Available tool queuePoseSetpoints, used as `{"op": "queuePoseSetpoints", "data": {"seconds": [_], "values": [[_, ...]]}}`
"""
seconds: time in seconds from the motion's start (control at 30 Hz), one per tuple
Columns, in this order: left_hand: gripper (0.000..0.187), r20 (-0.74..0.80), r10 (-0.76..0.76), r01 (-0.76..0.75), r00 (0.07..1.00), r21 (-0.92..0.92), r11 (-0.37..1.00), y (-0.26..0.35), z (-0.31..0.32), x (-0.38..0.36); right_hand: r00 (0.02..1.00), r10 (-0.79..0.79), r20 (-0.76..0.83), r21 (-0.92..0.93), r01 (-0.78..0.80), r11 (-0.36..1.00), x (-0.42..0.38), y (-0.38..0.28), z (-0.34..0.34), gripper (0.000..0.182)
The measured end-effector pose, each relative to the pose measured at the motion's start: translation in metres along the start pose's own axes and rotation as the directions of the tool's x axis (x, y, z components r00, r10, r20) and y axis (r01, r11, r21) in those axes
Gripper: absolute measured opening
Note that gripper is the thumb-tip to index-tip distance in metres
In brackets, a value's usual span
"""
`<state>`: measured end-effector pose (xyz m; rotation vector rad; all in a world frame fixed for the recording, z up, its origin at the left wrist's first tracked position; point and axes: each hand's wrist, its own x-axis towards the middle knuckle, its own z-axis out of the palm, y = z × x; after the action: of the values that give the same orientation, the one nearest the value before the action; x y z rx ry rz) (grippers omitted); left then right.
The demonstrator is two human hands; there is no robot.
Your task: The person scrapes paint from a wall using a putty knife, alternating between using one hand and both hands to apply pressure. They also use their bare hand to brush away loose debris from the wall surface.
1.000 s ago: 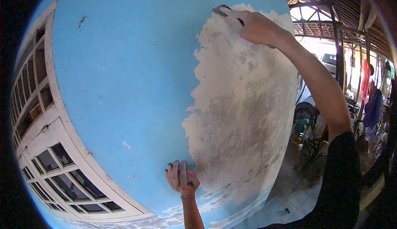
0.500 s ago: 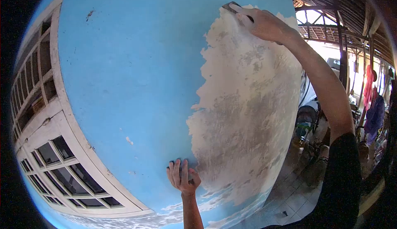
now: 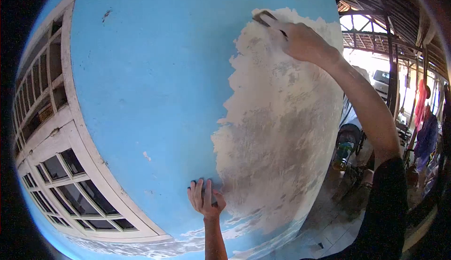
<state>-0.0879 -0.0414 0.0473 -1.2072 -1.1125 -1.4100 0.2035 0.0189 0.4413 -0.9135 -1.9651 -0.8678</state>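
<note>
Window frame (image 3: 70, 166) at 8 o'clock, clear of work. Left hand (image 3: 205, 199) at 6 o'clock, fingers splayed flat on blue wall (image 3: 150, 72), bracing. Right hand (image 3: 303, 39) at 1 o'clock, fingers clenched around scraper (image 3: 264, 18), blade at top edge of bare plaster patch (image 3: 277, 133). Keep blade shallow, pressure even. Stroller (image 3: 346, 140) at 3 o'clock, apart.

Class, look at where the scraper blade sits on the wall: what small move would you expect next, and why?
Probably a short push of the scraper up and left into the blue paint. The right hand holds its blade at the top edge of the bare patch, where paint remains just beyond, while the left hand lies flat against the wall lower down.
</note>
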Motion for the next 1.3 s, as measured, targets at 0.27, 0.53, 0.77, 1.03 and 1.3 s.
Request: {"op": "queuePoseSetpoints", "data": {"seconds": [0.27, 0.53, 0.77, 1.03, 1.3], "values": [[0.031, 0.029, 0.006, -0.006, 1.000, -0.026, 1.000, -0.001, -0.003, 0.000, 0.991, 0.090, 0.100, -0.057, -0.084, 0.995, 0.015, -0.013, -0.022, 0.038], [0.030, -0.007, -0.011, 0.011, 1.000, -0.010, 1.000, -0.001, 0.002, -0.004, 0.999, -0.016, 0.034, -0.028, 0.017, 0.999, 0.009, -0.010, -0.013, 0.037], [0.030, 0.037, 0.001, -0.001, 0.999, -0.011, 1.000, 0.001, -0.002, -0.002, 0.991, -0.107, -0.079, -0.070, 0.101, 0.992, 0.002, 0.004, 0.006, 0.036], [0.033, 0.013, 0.011, -0.010, 1.000, -0.019, 1.000, -0.003, 0.001, -0.005, 0.999, -0.018, 0.030, 0.048, 0.016, 0.999, 0.012, 0.003, 0.005, 0.035], [0.031, 0.038, 0.006, -0.006, 0.999, 0.008, 1.000, -0.003, -0.001, -0.003, 0.991, -0.133, 0.008, -0.021, 0.133, 0.991, -0.001, -0.008, -0.003, 0.041]]}}
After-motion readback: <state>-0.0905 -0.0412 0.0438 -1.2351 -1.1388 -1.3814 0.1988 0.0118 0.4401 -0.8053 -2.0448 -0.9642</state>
